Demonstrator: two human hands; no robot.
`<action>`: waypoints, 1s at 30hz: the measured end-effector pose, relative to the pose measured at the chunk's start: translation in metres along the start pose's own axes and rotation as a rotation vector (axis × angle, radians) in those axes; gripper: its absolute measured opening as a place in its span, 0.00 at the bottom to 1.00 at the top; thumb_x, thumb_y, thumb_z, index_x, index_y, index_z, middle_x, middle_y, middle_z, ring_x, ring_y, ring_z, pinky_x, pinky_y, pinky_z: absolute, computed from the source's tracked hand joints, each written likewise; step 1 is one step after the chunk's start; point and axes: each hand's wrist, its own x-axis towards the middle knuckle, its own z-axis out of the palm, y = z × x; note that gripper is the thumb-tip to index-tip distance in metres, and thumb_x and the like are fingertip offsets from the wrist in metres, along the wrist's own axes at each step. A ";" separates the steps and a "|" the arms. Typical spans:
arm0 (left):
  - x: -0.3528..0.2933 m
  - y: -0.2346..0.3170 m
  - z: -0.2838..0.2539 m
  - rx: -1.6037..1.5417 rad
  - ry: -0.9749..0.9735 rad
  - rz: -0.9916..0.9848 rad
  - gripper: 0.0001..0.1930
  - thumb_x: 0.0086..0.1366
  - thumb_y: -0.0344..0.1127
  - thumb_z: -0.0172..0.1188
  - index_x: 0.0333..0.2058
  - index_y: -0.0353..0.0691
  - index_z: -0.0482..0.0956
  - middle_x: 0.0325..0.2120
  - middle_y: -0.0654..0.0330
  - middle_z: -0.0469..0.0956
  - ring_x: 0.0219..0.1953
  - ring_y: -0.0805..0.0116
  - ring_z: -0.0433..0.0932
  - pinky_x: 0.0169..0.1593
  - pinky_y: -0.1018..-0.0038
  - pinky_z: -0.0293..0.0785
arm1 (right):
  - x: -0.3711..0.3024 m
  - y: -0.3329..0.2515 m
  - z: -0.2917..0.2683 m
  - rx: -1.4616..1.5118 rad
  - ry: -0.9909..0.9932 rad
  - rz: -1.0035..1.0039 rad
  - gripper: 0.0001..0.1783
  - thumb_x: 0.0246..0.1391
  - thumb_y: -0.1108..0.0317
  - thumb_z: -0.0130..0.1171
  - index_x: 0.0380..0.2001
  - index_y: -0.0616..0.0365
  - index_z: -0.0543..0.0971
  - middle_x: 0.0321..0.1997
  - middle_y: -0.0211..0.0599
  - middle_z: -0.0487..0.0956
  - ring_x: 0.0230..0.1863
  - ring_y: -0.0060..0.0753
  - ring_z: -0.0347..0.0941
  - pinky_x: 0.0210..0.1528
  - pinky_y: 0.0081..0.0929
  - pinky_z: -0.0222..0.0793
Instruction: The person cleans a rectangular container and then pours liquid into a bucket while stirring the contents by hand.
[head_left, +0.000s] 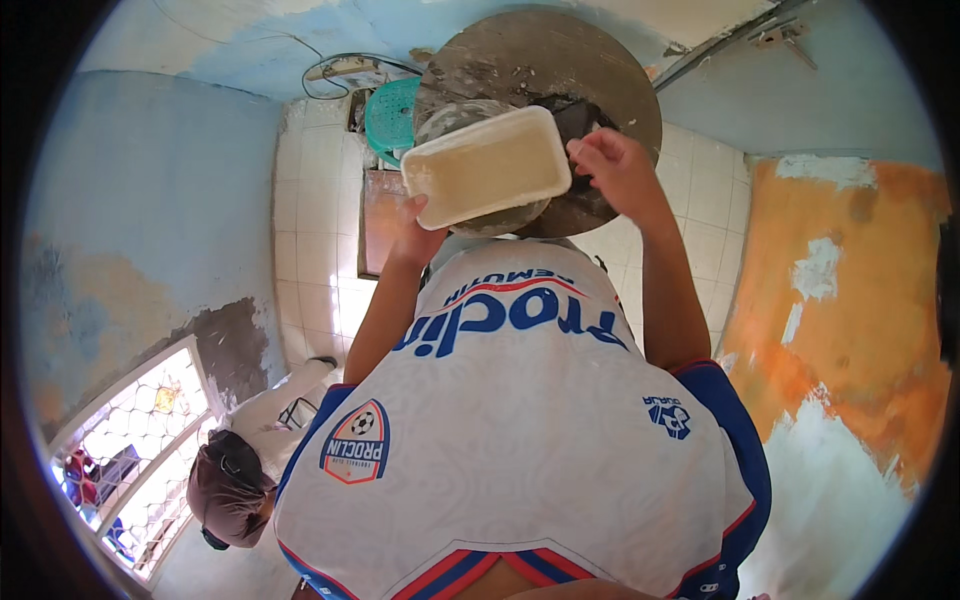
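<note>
My left hand (418, 238) grips the near left corner of a cream rectangular tub (485, 172), with the thumb over its rim. The tub is tilted so that its pale inside faces me; I see nothing lying in it. Beside the tub's right end, my right hand (615, 170) is closed with the fingertips pinched together. Whether something small is between them I cannot make out. Under the tub, a greyish round object (515, 217) is mostly hidden. Both hands are over a worn brown round tabletop (520, 55), where a crumpled black thing (575, 118) lies behind the right hand.
A green plastic stool (390, 115) stands left of the table, near a brown panel (385, 215) and a dark cable (318, 75). Patchy blue (170, 160) and orange walls (850, 290) flank me. Another person (230, 485) in a brown cap is at lower left, by a grilled window (140, 450).
</note>
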 end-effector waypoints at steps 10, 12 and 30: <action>0.006 -0.019 0.030 -0.004 0.127 0.131 0.47 0.61 0.63 0.63 0.73 0.45 0.62 0.68 0.54 0.70 0.69 0.51 0.68 0.68 0.47 0.64 | 0.110 0.256 -0.039 -0.259 0.328 0.422 0.20 0.59 0.50 0.70 0.39 0.58 0.86 0.30 0.36 0.86 0.29 0.30 0.82 0.36 0.28 0.77; -0.001 -0.024 0.028 -0.030 0.157 0.126 0.46 0.62 0.63 0.63 0.73 0.45 0.61 0.68 0.54 0.70 0.70 0.51 0.67 0.68 0.46 0.64 | 0.114 0.253 -0.022 -0.326 0.296 0.464 0.22 0.55 0.49 0.71 0.38 0.59 0.88 0.34 0.45 0.87 0.36 0.41 0.84 0.43 0.37 0.78; -0.010 -0.023 0.027 0.076 0.254 0.233 0.44 0.64 0.60 0.61 0.73 0.42 0.62 0.66 0.54 0.72 0.68 0.54 0.73 0.69 0.53 0.68 | 0.076 0.188 -0.003 -0.350 0.535 0.036 0.16 0.52 0.59 0.74 0.36 0.60 0.85 0.35 0.43 0.88 0.39 0.42 0.85 0.46 0.39 0.77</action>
